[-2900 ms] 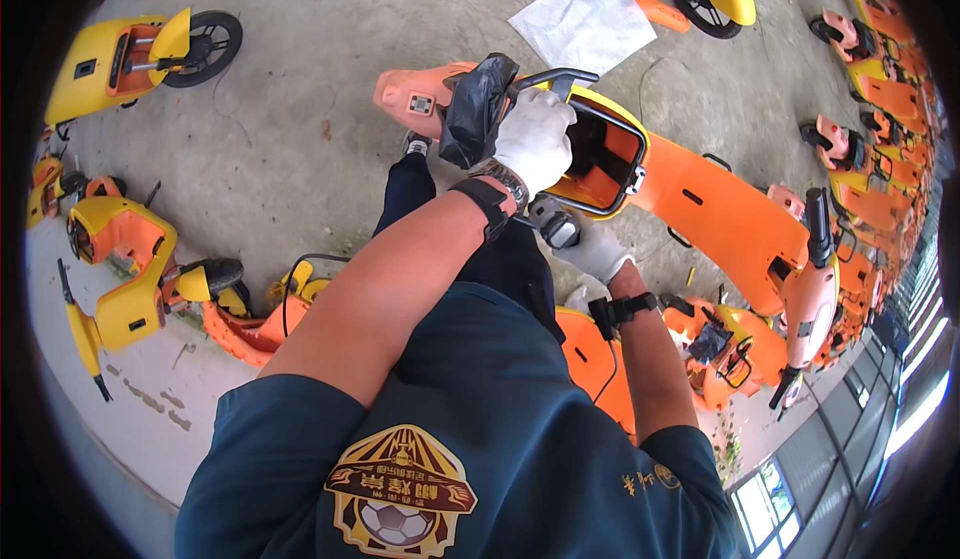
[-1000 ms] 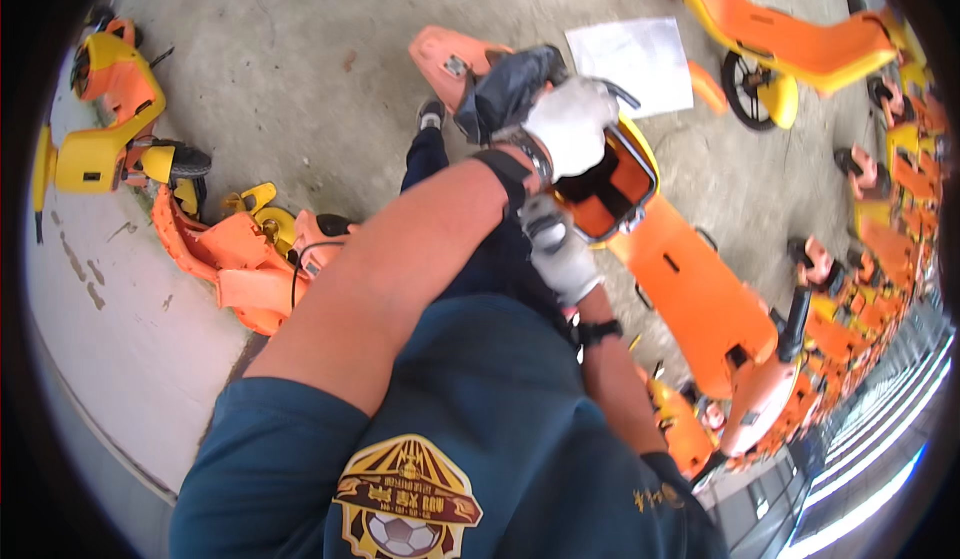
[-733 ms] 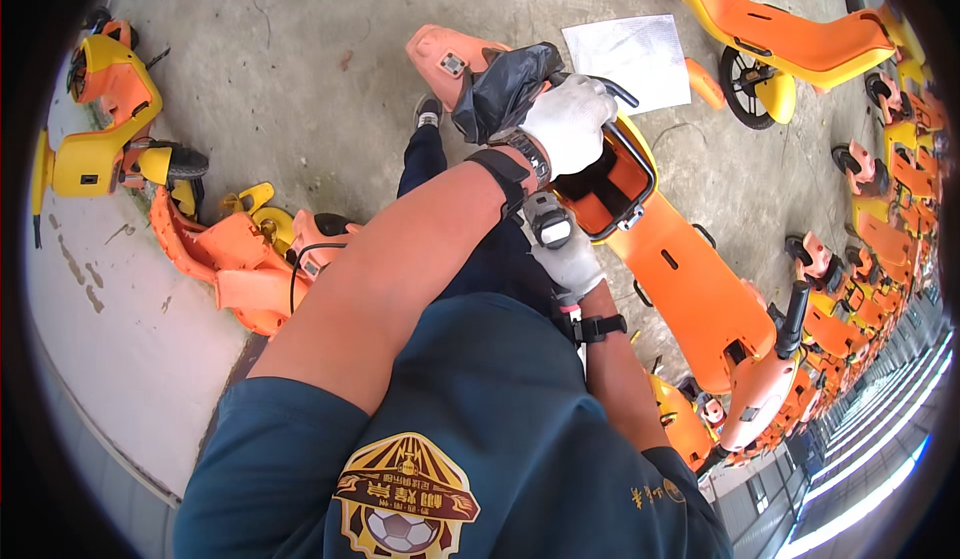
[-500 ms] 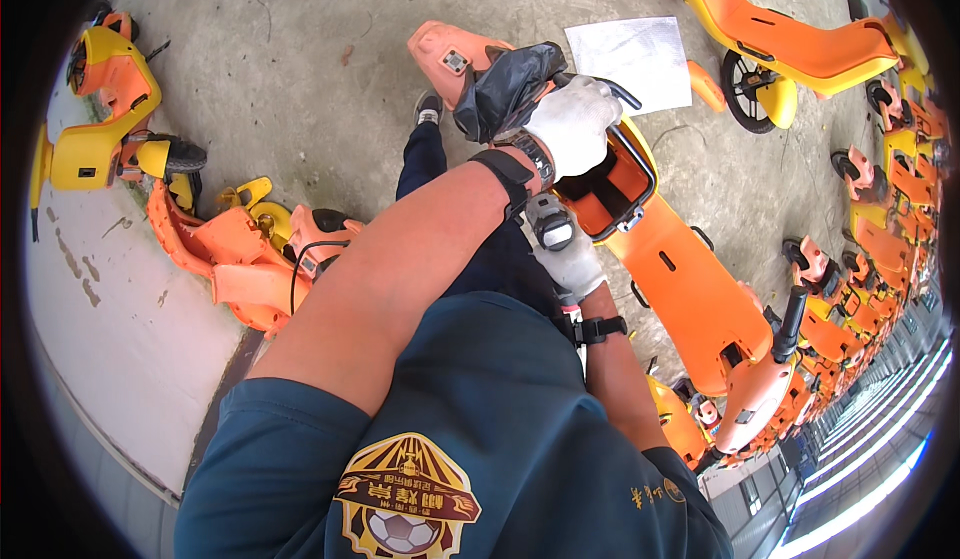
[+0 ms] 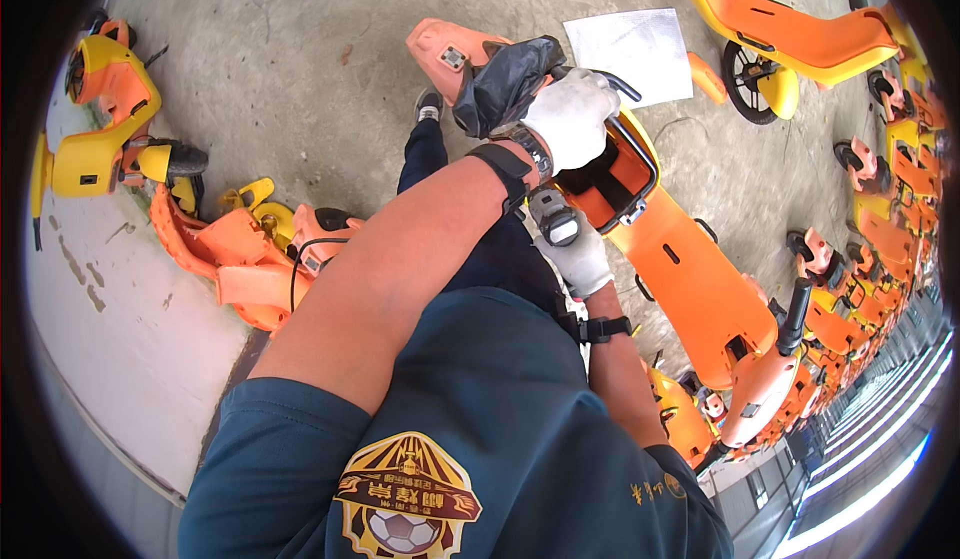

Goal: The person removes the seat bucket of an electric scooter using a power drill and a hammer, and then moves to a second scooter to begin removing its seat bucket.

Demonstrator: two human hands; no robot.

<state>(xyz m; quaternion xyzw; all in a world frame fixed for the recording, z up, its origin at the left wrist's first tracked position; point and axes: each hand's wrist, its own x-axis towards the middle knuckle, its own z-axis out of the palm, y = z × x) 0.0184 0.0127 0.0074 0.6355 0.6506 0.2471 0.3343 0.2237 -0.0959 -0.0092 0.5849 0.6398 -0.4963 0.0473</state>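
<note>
My left hand (image 5: pixel 572 117), in a white glove, is closed at the top of an open compartment (image 5: pixel 598 189) on an orange-and-yellow scooter, beside a curved black bar (image 5: pixel 621 87); what its fingers grip is hidden. My right hand (image 5: pixel 575 259), also gloved, holds a black tool (image 5: pixel 558 221) with a pale end at the compartment's lower-left side. A crumpled black plastic bag (image 5: pixel 505 89) lies over a pink-orange body part (image 5: pixel 440 49) left of my left hand. The scooter's orange deck (image 5: pixel 690 299) runs down-right to its handlebar grip (image 5: pixel 795 314).
Yellow-and-orange scooters stand at left (image 5: pixel 85 169), at top right (image 5: pixel 800 44) and in a long row down the right (image 5: pixel 880 219). Loose orange body parts (image 5: pixel 240 259) lie at lower left. A silvery sheet (image 5: pixel 625 54) and a small orange piece (image 5: pixel 705 77) lie on the concrete beyond.
Since the oldest frame my view has swung, showing more floor and scooters beyond. Both hands stay at the compartment, the tool still in my right. In the last second they have shifted only slightly.
</note>
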